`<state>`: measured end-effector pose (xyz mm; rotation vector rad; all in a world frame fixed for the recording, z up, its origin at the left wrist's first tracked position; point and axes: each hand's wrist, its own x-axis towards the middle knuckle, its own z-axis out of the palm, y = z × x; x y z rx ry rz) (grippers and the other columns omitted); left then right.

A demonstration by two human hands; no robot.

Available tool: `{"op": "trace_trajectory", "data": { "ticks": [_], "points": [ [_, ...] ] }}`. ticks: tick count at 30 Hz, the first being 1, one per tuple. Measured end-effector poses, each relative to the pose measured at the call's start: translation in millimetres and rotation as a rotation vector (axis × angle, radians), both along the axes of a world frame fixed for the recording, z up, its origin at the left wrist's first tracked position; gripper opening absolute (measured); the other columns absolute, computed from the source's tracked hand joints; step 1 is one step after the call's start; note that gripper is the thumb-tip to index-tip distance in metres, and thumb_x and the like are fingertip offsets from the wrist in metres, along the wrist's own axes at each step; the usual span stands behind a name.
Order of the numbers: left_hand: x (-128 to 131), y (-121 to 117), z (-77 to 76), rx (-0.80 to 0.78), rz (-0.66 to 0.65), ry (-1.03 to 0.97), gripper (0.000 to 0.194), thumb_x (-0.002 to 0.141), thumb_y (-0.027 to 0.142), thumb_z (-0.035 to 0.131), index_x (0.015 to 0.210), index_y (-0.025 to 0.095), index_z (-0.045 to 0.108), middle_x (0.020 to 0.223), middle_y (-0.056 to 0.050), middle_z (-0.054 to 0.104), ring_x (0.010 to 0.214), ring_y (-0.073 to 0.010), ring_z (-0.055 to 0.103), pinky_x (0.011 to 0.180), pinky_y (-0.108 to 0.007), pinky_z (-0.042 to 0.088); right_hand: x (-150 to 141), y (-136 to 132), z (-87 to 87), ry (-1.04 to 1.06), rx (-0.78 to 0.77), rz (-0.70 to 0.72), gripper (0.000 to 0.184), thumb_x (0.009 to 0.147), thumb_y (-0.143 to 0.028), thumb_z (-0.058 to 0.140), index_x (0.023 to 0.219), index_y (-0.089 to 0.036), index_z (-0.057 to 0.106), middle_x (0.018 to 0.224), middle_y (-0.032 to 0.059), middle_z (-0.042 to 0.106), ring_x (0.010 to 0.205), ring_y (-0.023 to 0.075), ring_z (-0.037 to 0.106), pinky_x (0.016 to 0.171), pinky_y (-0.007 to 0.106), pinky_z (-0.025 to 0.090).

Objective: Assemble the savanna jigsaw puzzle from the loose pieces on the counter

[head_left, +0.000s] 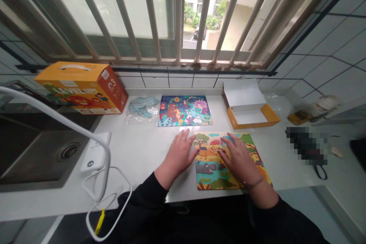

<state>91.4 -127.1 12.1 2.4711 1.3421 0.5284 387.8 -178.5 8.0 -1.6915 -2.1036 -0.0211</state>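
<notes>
A colourful animal jigsaw puzzle [208, 177] with a savanna scene lies flat near the counter's front edge. Over its right half rests my right hand [237, 156], fingers spread and holding nothing. Just off the puzzle's left edge is my left hand [181, 150], its fingers apart and nothing in them; the thumb points toward the puzzle. Behind both hands lies a darker jigsaw puzzle [185, 110] with a night forest scene. Part of the savanna picture is hidden under my right hand and wrist.
An orange carton [82, 87] and a plastic bag of bluish pieces [143, 108] stand back left. An open yellow-orange box [251, 116] is back right. A sink [37, 156], a white lamp stand [97, 150] with cable, and a pixelated dark object [307, 145] flank the counter. Window bars rise behind.
</notes>
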Motion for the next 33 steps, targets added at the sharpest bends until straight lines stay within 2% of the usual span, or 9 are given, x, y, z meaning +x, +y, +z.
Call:
{"op": "trace_trajectory", "data": {
  "ticks": [3,7,11,15,18,21,24,26,33],
  "points": [
    [-11,36,0.1,0.014,0.084,0.033,0.051,0.110,0.040,0.062,0.154,0.016,0.063,0.172,-0.025,0.053,0.164,-0.0406,0.047,0.134,-0.064,0.041,-19,-27,-12.4,0.010,-0.028,0.007,0.048,0.109,-0.043,0.065,0.152,-0.023,0.061,0.162,0.0211,0.057,0.150,0.0424,0.056,0.121,0.066,0.052],
    [13,77,-1.1,-0.018,0.032,0.171,0.055,0.113,0.041,0.055,0.163,0.019,0.060,0.182,-0.020,0.041,0.172,-0.0397,0.033,0.141,-0.060,0.028,-34,-45,-15.8,0.007,-0.035,0.023,0.050,0.110,-0.042,0.064,0.156,-0.025,0.057,0.171,0.0194,0.052,0.158,0.0425,0.050,0.124,0.067,0.051],
    [44,110,-7.1,-0.049,0.028,0.191,0.065,0.112,0.054,0.055,0.171,0.026,0.052,0.186,-0.017,0.034,0.173,-0.0437,0.029,0.141,-0.068,0.019,-12,-24,-2.7,0.017,0.068,-0.076,0.050,0.113,-0.038,0.057,0.159,-0.021,0.054,0.165,0.0224,0.057,0.152,0.0395,0.057,0.121,0.064,0.054],
    [46,134,-15.8,-0.088,0.077,0.194,0.076,0.110,0.068,0.051,0.176,0.031,0.046,0.188,-0.014,0.030,0.174,-0.0492,0.023,0.137,-0.079,0.013,40,18,10.8,-0.032,0.091,-0.218,0.057,0.108,-0.032,0.056,0.162,-0.016,0.050,0.173,0.0263,0.048,0.148,0.0410,0.061,0.114,0.060,0.060],
    [36,138,-18.7,-0.098,0.097,0.198,0.078,0.109,0.070,0.048,0.177,0.031,0.043,0.189,-0.011,0.028,0.175,-0.0463,0.021,0.138,-0.077,0.009,72,44,9.5,-0.077,0.013,-0.318,0.062,0.104,-0.032,0.058,0.162,-0.011,0.051,0.177,0.0293,0.041,0.140,0.0434,0.067,0.104,0.059,0.064],
    [25,132,-18.6,-0.101,0.123,0.207,0.078,0.109,0.071,0.047,0.177,0.031,0.043,0.190,-0.009,0.026,0.175,-0.0438,0.021,0.139,-0.074,0.008,89,60,-1.4,-0.077,-0.024,-0.348,0.056,0.102,-0.034,0.061,0.155,-0.013,0.059,0.174,0.0281,0.046,0.137,0.0425,0.069,0.106,0.058,0.064],
    [15,127,-18.2,-0.109,0.137,0.219,0.078,0.109,0.072,0.048,0.177,0.035,0.043,0.190,-0.007,0.026,0.175,-0.0424,0.023,0.139,-0.072,0.011,97,70,-14.1,-0.034,0.010,-0.316,0.048,0.103,-0.034,0.061,0.146,-0.014,0.065,0.161,0.0262,0.058,0.143,0.0398,0.064,0.117,0.058,0.058],
    [10,125,-18.1,-0.112,0.140,0.226,0.077,0.108,0.072,0.048,0.176,0.035,0.044,0.190,-0.006,0.026,0.175,-0.0421,0.023,0.139,-0.072,0.012,99,74,-20.0,-0.005,0.034,-0.302,0.043,0.103,-0.033,0.059,0.141,-0.014,0.067,0.151,0.0249,0.063,0.141,0.0379,0.063,0.118,0.056,0.056],
    [-10,126,-18.2,-0.105,0.151,0.233,0.079,0.109,0.072,0.048,0.177,0.034,0.043,0.189,-0.007,0.028,0.174,-0.0419,0.025,0.140,-0.073,0.011,110,86,-18.2,0.012,0.038,-0.308,0.022,0.101,-0.028,0.058,0.109,-0.017,0.075,0.114,0.0185,0.070,0.106,0.0331,0.068,0.100,0.050,0.060]
  ]
}}
